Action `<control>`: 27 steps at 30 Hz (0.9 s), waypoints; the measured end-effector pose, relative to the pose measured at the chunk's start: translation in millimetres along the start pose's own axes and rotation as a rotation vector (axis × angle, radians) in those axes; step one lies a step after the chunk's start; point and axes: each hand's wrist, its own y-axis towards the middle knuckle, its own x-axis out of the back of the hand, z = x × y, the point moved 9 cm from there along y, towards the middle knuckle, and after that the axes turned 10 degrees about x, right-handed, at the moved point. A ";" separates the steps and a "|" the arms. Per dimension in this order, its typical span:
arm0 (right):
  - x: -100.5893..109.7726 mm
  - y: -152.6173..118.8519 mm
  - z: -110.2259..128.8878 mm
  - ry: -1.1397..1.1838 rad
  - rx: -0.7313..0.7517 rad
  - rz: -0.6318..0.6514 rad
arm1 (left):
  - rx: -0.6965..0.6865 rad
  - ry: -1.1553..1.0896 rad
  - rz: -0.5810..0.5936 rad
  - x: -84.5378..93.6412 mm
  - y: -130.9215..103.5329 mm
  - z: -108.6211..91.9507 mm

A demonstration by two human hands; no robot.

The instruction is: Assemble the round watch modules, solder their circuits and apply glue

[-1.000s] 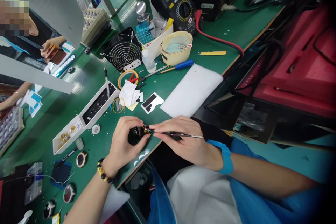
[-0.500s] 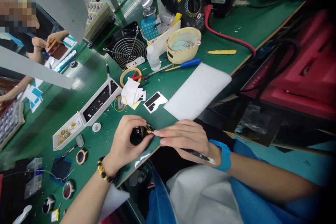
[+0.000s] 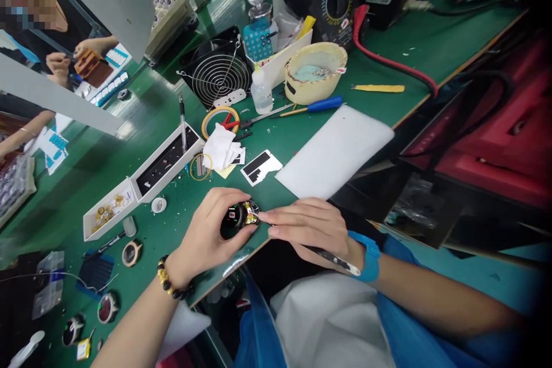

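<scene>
Near the table's front edge, my left hand (image 3: 213, 224) grips an opened smartwatch (image 3: 236, 216) between thumb and fingers. Its small screen is lit, and bright yellow and metallic innards (image 3: 251, 213) show on the side towards my right hand. My right hand (image 3: 313, 225) is closed on dark tweezers (image 3: 332, 257), whose pale rear end sticks out under the palm. The tips point at the watch's innards; whether they touch cannot be made out. Just beyond my hands lies a white card with black shapes (image 3: 261, 167).
A white foam sheet (image 3: 338, 152) lies right of the card. A long parts box (image 3: 149, 187) with a pen stands left, near several round watches (image 3: 131, 253). Farther back are a fan (image 3: 219, 77), a dropper bottle (image 3: 261, 91), a cream bowl (image 3: 317, 75) and a multimeter (image 3: 332, 0). Another person's hands (image 3: 60, 66) work across the table.
The watch has turned in my left hand, so its lit screen and innards show more. My right hand keeps its grip on the tweezers. The whole view has shifted slightly.
</scene>
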 end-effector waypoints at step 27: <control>20.2 28.6 -46.1 -0.434 -0.302 0.450 | 0.171 -0.012 -0.039 9.8 -5.8 2.9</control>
